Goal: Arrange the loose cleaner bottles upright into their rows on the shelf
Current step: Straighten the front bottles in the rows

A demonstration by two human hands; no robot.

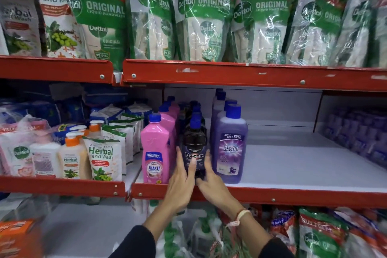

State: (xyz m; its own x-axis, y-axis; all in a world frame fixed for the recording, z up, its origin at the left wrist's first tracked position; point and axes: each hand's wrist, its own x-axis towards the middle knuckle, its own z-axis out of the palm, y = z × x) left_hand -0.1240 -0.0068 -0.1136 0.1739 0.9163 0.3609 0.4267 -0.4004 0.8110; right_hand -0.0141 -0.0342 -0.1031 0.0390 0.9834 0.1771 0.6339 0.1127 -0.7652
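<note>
- Dark bottle [193, 148] stands upright at the near edge of the shelf [293, 165], long axis vertical, heading its own row of dark bottles running far.
- Your left hand [180, 182] presses its left side, fingers extended up along the label; your right hand [210, 180] cups the right side low down. Neither hand is closed into a full wrap; together they clasp the bottle between them.
- Bottle lies straight ahead of both hands, about equally near to each.
- Pink row [159, 144] sits just left, purple row [229, 142] just right; gaps on both sides look tight.
- Judgement: the coming move is a small push far or a squaring-up, kept along the row line so the neighbours do not tip.
- Shelf right of the purple row is bare white board; no loose bottle shows there.
- Left bay holds hand-wash pouches [103, 159] and pump bottles [72, 153], not part of your rows.
</note>
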